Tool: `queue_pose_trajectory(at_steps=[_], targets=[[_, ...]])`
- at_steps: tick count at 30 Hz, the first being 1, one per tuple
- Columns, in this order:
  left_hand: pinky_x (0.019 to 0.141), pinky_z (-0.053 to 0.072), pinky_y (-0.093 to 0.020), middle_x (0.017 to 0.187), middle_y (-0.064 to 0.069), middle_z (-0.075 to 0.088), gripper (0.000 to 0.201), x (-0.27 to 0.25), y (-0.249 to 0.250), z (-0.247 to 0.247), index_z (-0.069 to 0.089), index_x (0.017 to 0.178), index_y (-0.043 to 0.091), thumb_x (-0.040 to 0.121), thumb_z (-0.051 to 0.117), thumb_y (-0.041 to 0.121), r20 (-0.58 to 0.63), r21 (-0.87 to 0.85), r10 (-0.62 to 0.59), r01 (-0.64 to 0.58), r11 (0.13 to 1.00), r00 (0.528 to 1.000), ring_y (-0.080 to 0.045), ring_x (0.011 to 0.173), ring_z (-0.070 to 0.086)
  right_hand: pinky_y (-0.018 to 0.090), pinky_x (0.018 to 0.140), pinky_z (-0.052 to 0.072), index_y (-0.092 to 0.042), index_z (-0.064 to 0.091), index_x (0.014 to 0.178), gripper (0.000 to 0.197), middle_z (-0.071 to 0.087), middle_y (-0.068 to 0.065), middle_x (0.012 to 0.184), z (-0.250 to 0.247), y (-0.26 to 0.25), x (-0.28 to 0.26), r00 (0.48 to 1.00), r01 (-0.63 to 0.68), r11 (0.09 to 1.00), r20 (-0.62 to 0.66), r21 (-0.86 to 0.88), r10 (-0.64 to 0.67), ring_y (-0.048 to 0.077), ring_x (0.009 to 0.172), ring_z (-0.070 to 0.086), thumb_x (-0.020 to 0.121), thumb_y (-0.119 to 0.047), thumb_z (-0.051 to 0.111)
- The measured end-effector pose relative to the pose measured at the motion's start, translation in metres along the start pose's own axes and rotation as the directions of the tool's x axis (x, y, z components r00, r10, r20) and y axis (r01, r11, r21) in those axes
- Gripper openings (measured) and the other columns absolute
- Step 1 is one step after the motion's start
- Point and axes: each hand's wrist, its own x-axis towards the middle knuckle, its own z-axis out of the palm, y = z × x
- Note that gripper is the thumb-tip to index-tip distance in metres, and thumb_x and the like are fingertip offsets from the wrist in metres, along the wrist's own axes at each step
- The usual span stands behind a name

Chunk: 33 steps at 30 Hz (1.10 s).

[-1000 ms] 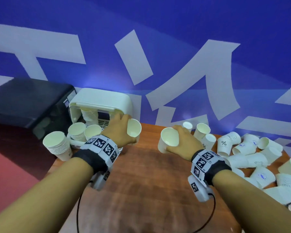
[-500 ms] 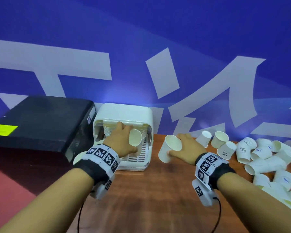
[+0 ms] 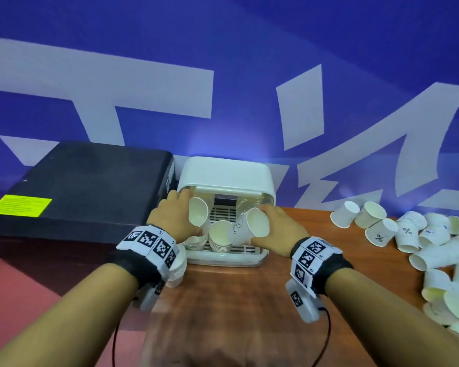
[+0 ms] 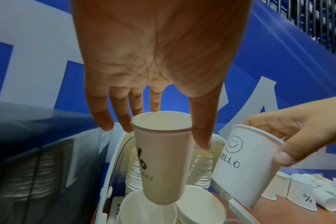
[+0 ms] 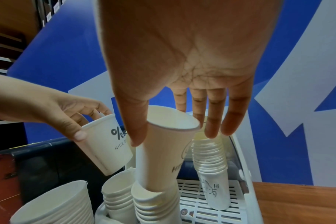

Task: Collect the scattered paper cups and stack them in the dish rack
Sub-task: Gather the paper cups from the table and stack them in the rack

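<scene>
Two cups are in play right now, one per hand, and both are hovering at the mouth of the dish rack [image 3: 224, 173]. My left hand [image 3: 176, 219] is pinching the cup with the percent sign [image 4: 161, 163] up near its rim, thumb on one side and fingers behind, so that grip is closed around it. My right hand [image 3: 276, 230] is doing the same with the smiley cup [image 3: 249, 230], thumb and fingers wrapped around the wall.

What matters for the drop: each cup's long axis is pointing down and slightly tilted, base first, open mouth toward me. In the left wrist view the base of the left cup is hanging just above the open mouth of the front left stack [image 4: 148, 209]. In the right wrist view the right cup's base is looking like it's already nosing into the front middle stack [image 5: 153, 203], though I can't tell if it's seated.

I'm guessing the right one is closer to done; the left needs to straighten up and go down a bit. There are more stacks at the back of the rack, plus one stack [image 3: 176, 268] sitting on the desk [image 3: 236, 300] outside it. Lots of loose cups [image 3: 435, 250] are lying over on the right, so I'm thinking we're nowhere near finished.
</scene>
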Motion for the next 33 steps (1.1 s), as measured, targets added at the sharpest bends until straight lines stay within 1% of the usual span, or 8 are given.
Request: queue_pose_trajectory(at_steps=[7, 11, 15, 20, 23, 28, 30, 33], targets=[[0.093, 0.047, -0.041, 0.133, -0.005, 0.040, 0.091, 0.013, -0.005, 0.003, 0.026, 0.141, 0.024, 0.069, 0.077, 0.050, 0.043, 0.063, -0.019, 0.016, 0.998, 0.999, -0.027, 0.119, 0.048, 0.040, 0.094, 0.047, -0.026, 0.033, 0.136, 0.080, 0.041, 0.000, 0.136, 0.011, -0.021, 0.029, 0.998, 0.030, 1.000, 0.052, 0.010, -0.030, 0.023, 0.122, 0.048, 0.070, -0.043, 0.075], [0.092, 0.047, -0.040, 0.130, -0.006, 0.040, 0.090, 0.023, -0.006, 0.009, 0.027, 0.140, 0.021, 0.070, 0.076, 0.049, 0.092, 0.101, -0.038, 0.029, 0.994, 0.995, -0.027, 0.118, 0.048, 0.034, 0.092, 0.044, -0.025, 0.032, 0.136, 0.078, 0.043, -0.001, 0.135, 0.018, -0.028, 0.043, 0.995, 0.053, 0.999, 0.085, 0.008, -0.054, 0.020, 0.119, 0.049, 0.073, -0.041, 0.074], [0.093, 0.046, -0.042, 0.129, -0.006, 0.040, 0.085, 0.030, -0.008, 0.017, 0.031, 0.136, 0.020, 0.069, 0.077, 0.047, 0.133, 0.105, -0.058, 0.044, 0.993, 0.989, -0.028, 0.117, 0.048, 0.041, 0.098, 0.043, -0.027, 0.032, 0.135, 0.081, 0.043, -0.001, 0.135, 0.030, -0.029, 0.052, 0.992, 0.044, 0.999, 0.121, -0.006, -0.043, 0.020, 0.118, 0.050, 0.068, -0.046, 0.075], [0.094, 0.045, -0.042, 0.127, -0.006, 0.041, 0.081, 0.036, -0.010, 0.025, 0.033, 0.132, 0.020, 0.069, 0.078, 0.046, 0.168, 0.111, -0.072, 0.054, 0.992, 0.983, -0.028, 0.117, 0.049, 0.037, 0.091, 0.046, -0.027, 0.031, 0.134, 0.081, 0.042, 0.000, 0.135, 0.040, -0.026, 0.057, 0.988, 0.042, 0.999, 0.150, -0.007, -0.040, 0.023, 0.115, 0.052, 0.069, -0.046, 0.075], [0.093, 0.044, -0.042, 0.130, -0.006, 0.041, 0.084, 0.039, -0.010, 0.028, 0.032, 0.134, 0.021, 0.069, 0.078, 0.046, 0.182, 0.128, -0.070, 0.047, 0.991, 0.981, -0.028, 0.118, 0.048, 0.039, 0.095, 0.044, -0.027, 0.031, 0.136, 0.084, 0.038, 0.000, 0.139, 0.042, -0.024, 0.061, 0.983, 0.055, 0.998, 0.179, -0.030, -0.049, 0.023, 0.121, 0.048, 0.068, -0.050, 0.076], [0.101, 0.043, -0.047, 0.143, -0.003, 0.039, 0.097, 0.041, -0.012, 0.031, 0.021, 0.145, 0.025, 0.070, 0.078, 0.045, 0.250, 0.113, -0.060, 0.032, 0.993, 0.967, -0.028, 0.127, 0.045, 0.041, 0.104, 0.037, -0.026, 0.029, 0.144, 0.088, 0.030, 0.003, 0.150, 0.046, -0.023, 0.062, 0.966, 0.076, 0.993, 0.254, -0.093, -0.051, 0.025, 0.133, 0.039, 0.072, -0.053, 0.073], [0.101, 0.043, -0.048, 0.144, -0.002, 0.039, 0.095, 0.039, -0.012, 0.030, 0.021, 0.146, 0.026, 0.071, 0.077, 0.044, 0.250, 0.104, -0.052, 0.027, 0.994, 0.967, -0.028, 0.128, 0.044, 0.043, 0.108, 0.035, -0.027, 0.025, 0.147, 0.089, 0.027, 0.003, 0.153, 0.045, -0.023, 0.060, 0.965, 0.069, 0.993, 0.258, -0.095, -0.043, 0.025, 0.136, 0.035, 0.074, -0.053, 0.071], [0.099, 0.043, -0.046, 0.140, -0.004, 0.041, 0.083, 0.034, -0.010, 0.025, 0.025, 0.144, 0.026, 0.077, 0.072, 0.044, 0.225, 0.098, -0.033, 0.011, 0.995, 0.974, -0.028, 0.125, 0.046, 0.041, 0.108, 0.035, -0.026, 0.024, 0.148, 0.085, 0.028, 0.003, 0.152, 0.039, -0.022, 0.056, 0.967, 0.062, 0.993, 0.251, -0.099, -0.036, 0.024, 0.136, 0.036, 0.079, -0.052, 0.067]])
